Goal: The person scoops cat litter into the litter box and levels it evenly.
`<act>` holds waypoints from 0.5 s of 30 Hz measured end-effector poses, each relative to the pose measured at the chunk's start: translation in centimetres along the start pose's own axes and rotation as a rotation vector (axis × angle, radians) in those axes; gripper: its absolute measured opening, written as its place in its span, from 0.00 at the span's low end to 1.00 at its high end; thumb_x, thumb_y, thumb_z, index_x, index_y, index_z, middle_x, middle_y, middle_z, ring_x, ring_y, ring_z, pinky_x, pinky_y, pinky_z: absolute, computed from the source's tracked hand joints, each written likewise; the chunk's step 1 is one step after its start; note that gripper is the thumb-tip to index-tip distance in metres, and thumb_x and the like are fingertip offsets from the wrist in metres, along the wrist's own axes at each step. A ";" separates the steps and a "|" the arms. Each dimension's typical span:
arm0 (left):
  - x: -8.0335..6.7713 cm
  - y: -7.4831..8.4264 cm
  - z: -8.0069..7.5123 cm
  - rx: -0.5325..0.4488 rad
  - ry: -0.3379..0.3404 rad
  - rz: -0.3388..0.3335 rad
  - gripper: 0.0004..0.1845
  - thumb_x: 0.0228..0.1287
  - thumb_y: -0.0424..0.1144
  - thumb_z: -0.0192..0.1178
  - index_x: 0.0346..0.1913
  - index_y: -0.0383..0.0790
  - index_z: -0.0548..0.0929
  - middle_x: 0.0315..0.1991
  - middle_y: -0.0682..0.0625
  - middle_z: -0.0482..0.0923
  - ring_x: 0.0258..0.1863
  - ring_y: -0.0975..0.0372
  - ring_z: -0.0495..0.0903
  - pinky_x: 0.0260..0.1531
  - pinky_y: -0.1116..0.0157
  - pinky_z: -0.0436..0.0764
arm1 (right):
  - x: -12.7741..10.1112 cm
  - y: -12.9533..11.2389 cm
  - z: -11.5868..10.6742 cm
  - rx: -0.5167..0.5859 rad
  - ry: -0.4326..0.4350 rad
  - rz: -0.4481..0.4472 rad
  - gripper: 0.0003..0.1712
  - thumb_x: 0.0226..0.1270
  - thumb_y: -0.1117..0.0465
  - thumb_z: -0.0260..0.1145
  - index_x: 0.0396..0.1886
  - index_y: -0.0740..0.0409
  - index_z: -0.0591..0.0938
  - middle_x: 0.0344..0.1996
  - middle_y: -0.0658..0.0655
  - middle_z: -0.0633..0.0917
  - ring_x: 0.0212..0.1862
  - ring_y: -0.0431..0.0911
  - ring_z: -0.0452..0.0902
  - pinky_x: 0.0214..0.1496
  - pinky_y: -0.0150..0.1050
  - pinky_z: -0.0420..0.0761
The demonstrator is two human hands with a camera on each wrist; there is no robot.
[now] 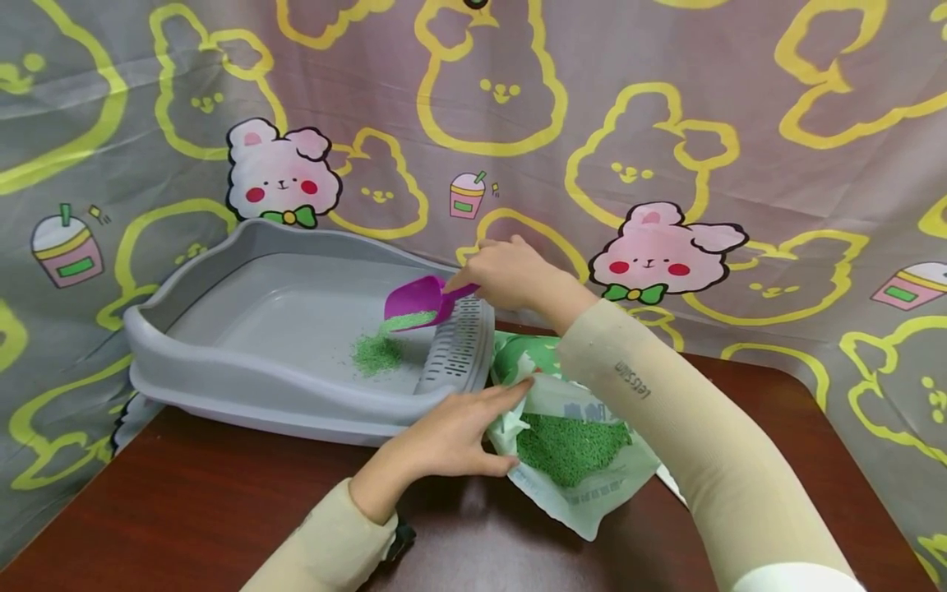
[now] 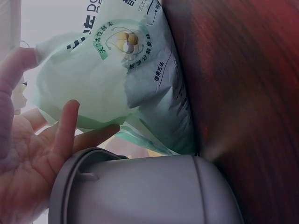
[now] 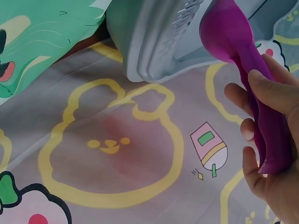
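Observation:
My right hand grips the handle of a magenta scoop, its fingers wrapped round it in the right wrist view. Green pellets lie in the scoop, tilted over a grey litter box. Below its lip, a small heap of green pellets sits on the box floor. To the right stands an open bag of green pellets. My left hand is at the bag's left side, fingers spread and fairly straight, fingertips right at the pale green plastic.
A slotted grey step forms the box's right end, close beside the bag. Behind everything hangs a patterned curtain. The brown table extends in front of the box, and a white edge shows beside the bag.

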State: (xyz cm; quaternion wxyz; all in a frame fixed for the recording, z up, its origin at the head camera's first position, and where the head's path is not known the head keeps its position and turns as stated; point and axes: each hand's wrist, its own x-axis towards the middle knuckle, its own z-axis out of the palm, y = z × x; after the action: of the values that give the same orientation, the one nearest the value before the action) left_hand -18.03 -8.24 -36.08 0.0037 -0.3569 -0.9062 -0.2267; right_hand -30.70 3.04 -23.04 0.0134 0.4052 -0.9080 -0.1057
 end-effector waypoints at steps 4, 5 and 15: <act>0.0 0.0 0.1 0.005 0.001 -0.006 0.54 0.55 0.55 0.68 0.80 0.52 0.50 0.77 0.51 0.60 0.65 0.55 0.76 0.60 0.48 0.76 | -0.1 0.2 -0.1 0.012 0.008 -0.017 0.26 0.72 0.62 0.62 0.62 0.26 0.80 0.66 0.49 0.77 0.67 0.54 0.70 0.68 0.63 0.67; 0.0 0.0 0.1 0.004 0.001 -0.005 0.54 0.55 0.55 0.68 0.80 0.52 0.50 0.77 0.51 0.60 0.65 0.55 0.76 0.61 0.48 0.76 | -0.2 0.2 -0.1 0.015 0.018 -0.028 0.26 0.71 0.62 0.62 0.61 0.27 0.80 0.66 0.48 0.78 0.63 0.52 0.73 0.65 0.61 0.70; -0.1 0.1 0.0 -0.001 -0.002 -0.010 0.53 0.55 0.55 0.68 0.80 0.52 0.50 0.77 0.52 0.59 0.66 0.53 0.74 0.61 0.44 0.74 | -0.4 0.7 -1.1 0.096 0.057 -0.115 0.23 0.67 0.64 0.66 0.55 0.33 0.85 0.49 0.42 0.88 0.33 0.47 0.76 0.37 0.39 0.77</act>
State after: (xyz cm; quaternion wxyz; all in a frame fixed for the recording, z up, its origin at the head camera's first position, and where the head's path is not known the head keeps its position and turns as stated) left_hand -17.93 -8.25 -36.09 0.0013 -0.3526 -0.9079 -0.2267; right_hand -30.78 3.58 -21.81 0.0136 0.4596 -0.8865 -0.0513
